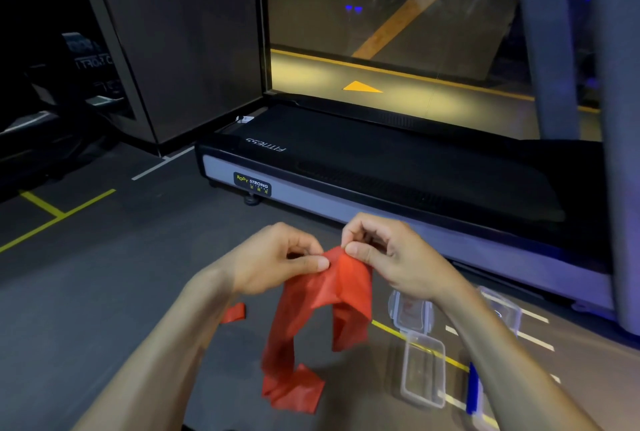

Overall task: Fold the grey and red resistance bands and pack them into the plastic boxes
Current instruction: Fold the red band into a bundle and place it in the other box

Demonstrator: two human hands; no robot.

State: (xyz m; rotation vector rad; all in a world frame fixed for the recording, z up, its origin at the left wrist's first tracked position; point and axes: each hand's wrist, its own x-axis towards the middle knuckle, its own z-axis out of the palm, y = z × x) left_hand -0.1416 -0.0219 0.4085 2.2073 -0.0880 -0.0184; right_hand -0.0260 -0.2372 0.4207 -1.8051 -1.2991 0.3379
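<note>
Both hands meet above the dark grey gym floor (104,292) and pinch the top of a thin, translucent red rubber resistance band (322,295): the left hand (277,257) nips it between thumb and forefinger at the band's 10 o'clock edge, and the right hand (388,254) does the same at 1 o'clock, the other fingers curled in. The band hangs from that pinch in two loose tails, the longer one dropping toward 6 o'clock and crumpling on the floor, so I judge the folding as only begun. A small red scrap (233,313), perhaps the band's far end, shows at 9 o'clock beside the left forearm. At about 4 o'clock from the band lie clear plastic snap-lid boxes: one shallow open box (424,370) looks empty, another (410,313) sits just above it with something reddish dimly showing, and a third (502,309) is partly hidden by the right arm. No grey band is visible; whether it is already packed cannot be told. A black treadmill (398,167) fills 12 o'clock.
</note>
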